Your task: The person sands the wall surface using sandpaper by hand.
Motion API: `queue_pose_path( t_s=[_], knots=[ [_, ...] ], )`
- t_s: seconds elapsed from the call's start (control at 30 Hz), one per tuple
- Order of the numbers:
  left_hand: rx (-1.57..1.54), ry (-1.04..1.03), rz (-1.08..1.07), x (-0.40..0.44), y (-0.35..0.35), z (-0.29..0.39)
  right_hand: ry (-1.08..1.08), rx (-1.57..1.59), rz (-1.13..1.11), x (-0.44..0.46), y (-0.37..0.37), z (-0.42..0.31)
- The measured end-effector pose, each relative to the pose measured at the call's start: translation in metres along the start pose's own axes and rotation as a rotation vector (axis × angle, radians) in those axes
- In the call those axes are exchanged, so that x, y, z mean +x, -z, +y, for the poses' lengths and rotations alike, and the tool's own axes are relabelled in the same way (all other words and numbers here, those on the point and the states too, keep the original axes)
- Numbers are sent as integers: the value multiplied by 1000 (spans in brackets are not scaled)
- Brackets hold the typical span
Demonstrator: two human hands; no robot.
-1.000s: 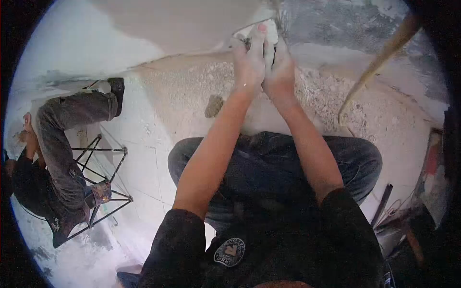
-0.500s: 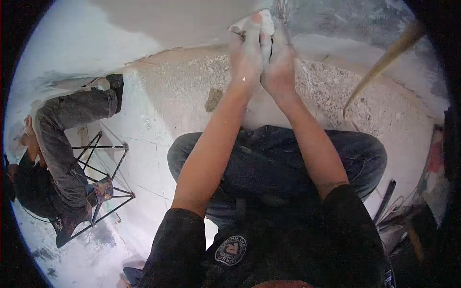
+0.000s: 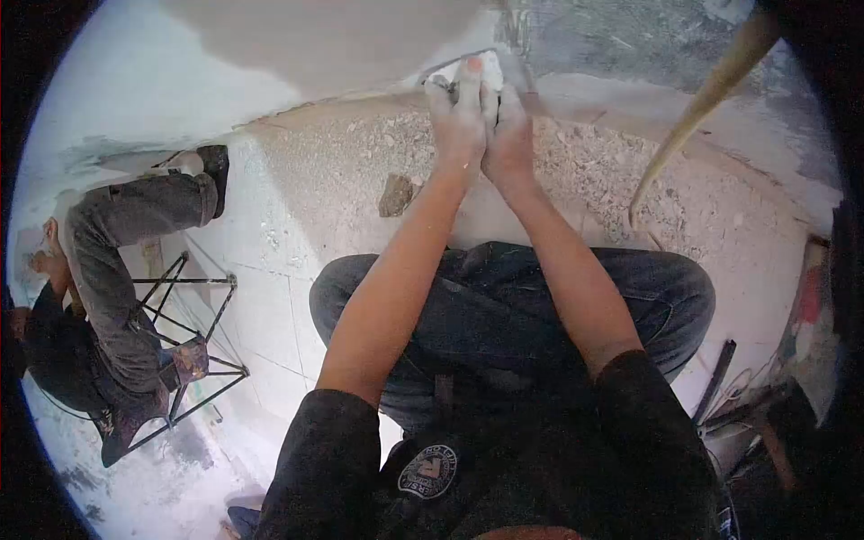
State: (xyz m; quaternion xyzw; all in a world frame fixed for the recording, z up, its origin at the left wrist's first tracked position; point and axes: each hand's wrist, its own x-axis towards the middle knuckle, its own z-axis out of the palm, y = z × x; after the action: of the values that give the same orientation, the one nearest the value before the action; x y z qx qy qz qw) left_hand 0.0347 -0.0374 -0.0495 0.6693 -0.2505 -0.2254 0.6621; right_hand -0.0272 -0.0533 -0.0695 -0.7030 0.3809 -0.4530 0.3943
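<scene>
Side by side, my dusty hands are stretched out at the foot of the wall (image 3: pixel 333 49). My left hand (image 3: pixel 457 117) is closed round a flat, white-dusted piece (image 3: pixel 491 70) with a dark edge; its exact kind I cannot make out. A thumb lies along the top of it. Pressed against the left, my right hand (image 3: pixel 508 135) is also closed at the same piece, with most of its fingers hidden. The piece is at the wall surface, which is part white, part beige and part dark grey.
Crumbs and dust (image 3: pixel 621 171) cover the floor below the wall, with a brown lump (image 3: pixel 396 195) beside my left forearm. A long pole (image 3: pixel 693 112) slants at right. To the left, another person (image 3: pixel 135 207) sits on a folding stool (image 3: pixel 193 360). Dark gear (image 3: pixel 756 414) lies at lower right.
Both hands and the flat piece have moved down the wall, nearer to me. The pole at right has shifted slightly. The seated person looks almost the same.
</scene>
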Motion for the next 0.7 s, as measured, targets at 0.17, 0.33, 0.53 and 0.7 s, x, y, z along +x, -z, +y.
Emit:
queue_pose_path(
  t_s=[0.17,0.33,0.53,0.7],
  knots=[
    [-286,197,57,-3,3,10,-150,147,-87,-5,-6,2],
    [-301,118,79,-7,-3,21,-70,120,-56,1,-1,-2],
    [-225,178,20,-5,5,18,-146,190,-113,0,-1,-6],
    [-242,58,71,-1,-2,10,-176,222,-117,2,0,-14]
  ],
)
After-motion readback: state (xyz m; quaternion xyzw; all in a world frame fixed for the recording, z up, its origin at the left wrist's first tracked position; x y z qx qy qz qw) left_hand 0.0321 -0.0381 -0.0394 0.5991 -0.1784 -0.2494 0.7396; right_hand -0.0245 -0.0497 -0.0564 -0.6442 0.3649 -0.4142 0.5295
